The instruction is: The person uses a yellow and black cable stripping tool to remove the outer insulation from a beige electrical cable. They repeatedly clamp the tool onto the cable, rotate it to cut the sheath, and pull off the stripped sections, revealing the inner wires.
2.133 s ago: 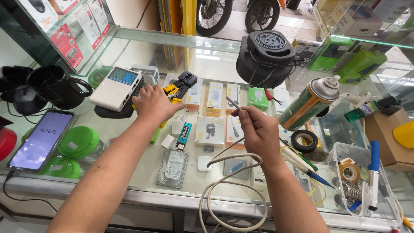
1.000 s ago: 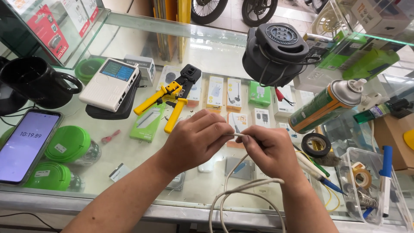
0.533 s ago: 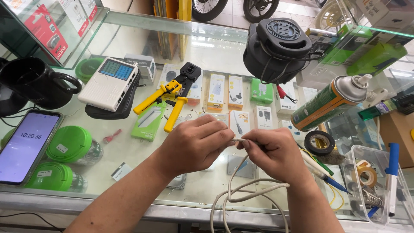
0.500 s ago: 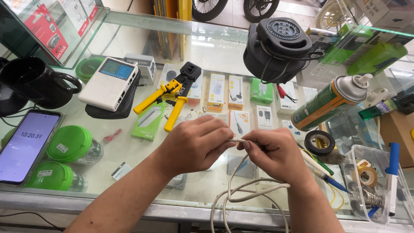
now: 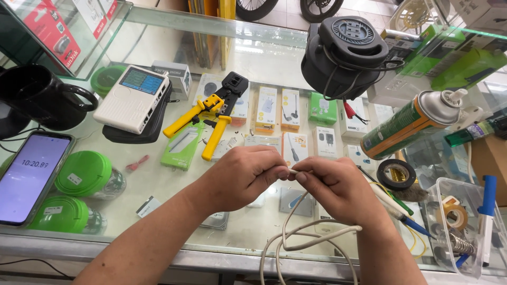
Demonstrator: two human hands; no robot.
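My left hand (image 5: 243, 177) and my right hand (image 5: 335, 184) meet above a glass counter (image 5: 174, 200), fingertips pinched together on the end of a white cable (image 5: 296, 237). The cable loops down below the hands and off the bottom edge. The cable's tip is hidden between my fingers. A yellow-handled crimping tool (image 5: 208, 119) lies on the glass just beyond my left hand.
A white handheld tester (image 5: 138, 97) on a black pouch lies at the left. A phone (image 5: 29, 177), green-lidded jars (image 5: 84, 174) and a black mug (image 5: 39, 97) are further left. A black cable reel (image 5: 343, 55), spray can (image 5: 417, 124), tape roll (image 5: 396, 174) and a clear tool bin (image 5: 465, 221) stand at the right.
My left hand came back from the counter and joined my right hand on the cable end. Since then both hands have stayed pinched together with little movement.
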